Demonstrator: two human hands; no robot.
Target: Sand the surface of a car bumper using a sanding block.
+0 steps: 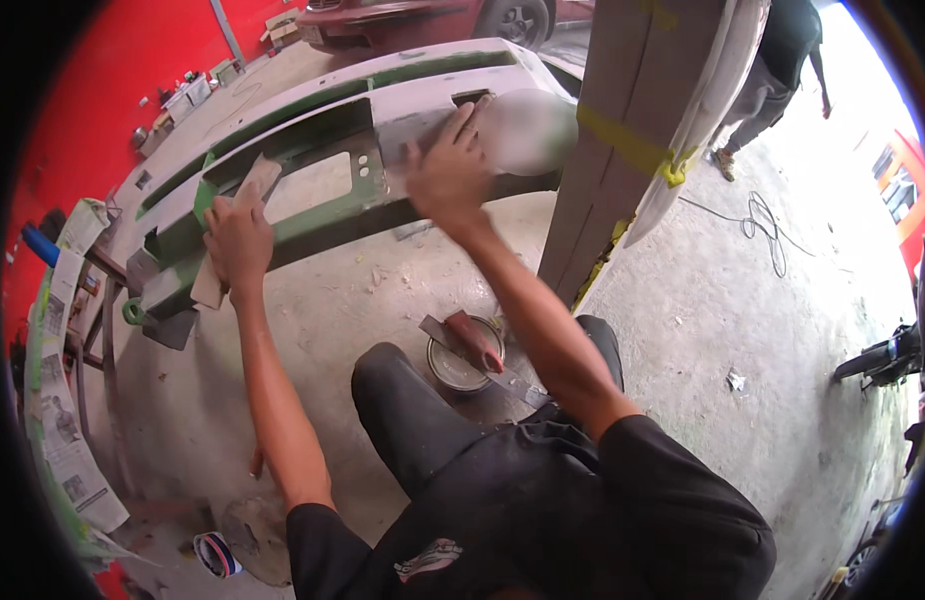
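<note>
A car bumper, patched green and pale grey, lies across the top of the view. My left hand grips a long pale sanding board against its left section, near a small green piece. My right hand rests with fingers stretched and apart on the grey right section, beside a small dark opening; a blurred round patch hides the surface just right of it. Between my knees is an open metal tin with a red-handled scraper and metal blades across it.
A taped grey post stands at the right, with another person behind it. A cable and a tyre are at right. A red car is behind the bumper. A newspaper-masked part and red wall border the left.
</note>
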